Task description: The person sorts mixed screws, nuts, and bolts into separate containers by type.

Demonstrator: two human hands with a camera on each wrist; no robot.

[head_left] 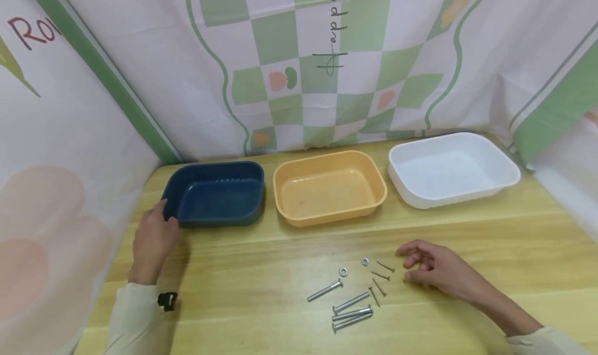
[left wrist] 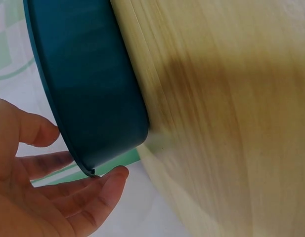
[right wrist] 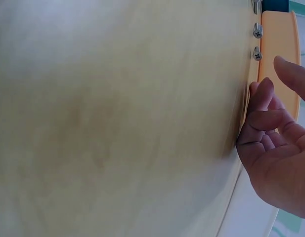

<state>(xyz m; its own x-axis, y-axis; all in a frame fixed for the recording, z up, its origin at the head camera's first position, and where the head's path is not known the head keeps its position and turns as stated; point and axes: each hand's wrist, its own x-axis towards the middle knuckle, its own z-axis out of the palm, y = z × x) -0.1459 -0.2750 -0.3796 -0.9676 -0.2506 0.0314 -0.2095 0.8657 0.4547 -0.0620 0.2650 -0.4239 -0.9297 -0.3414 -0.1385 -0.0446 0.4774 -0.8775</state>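
"Dark blue, rounded-rectangular plastic tray (head_left: 221,200): where is it?"

"At the left of the pale wood-grain table (head_left: 252,292), long axis running left to right. The left hand's (head_left: 156,235) grip is loose, thumb and fingers parted around its near-left corner, thumb touching the rim."

"And the right hand (head_left: 436,269)?"

"Half-curled, holding nothing, near thin dark metal screws (head_left: 379,287). Its wrist view shows cross-shaped recesses in silver metal bolts (right wrist: 257,32), indistinct from the head."
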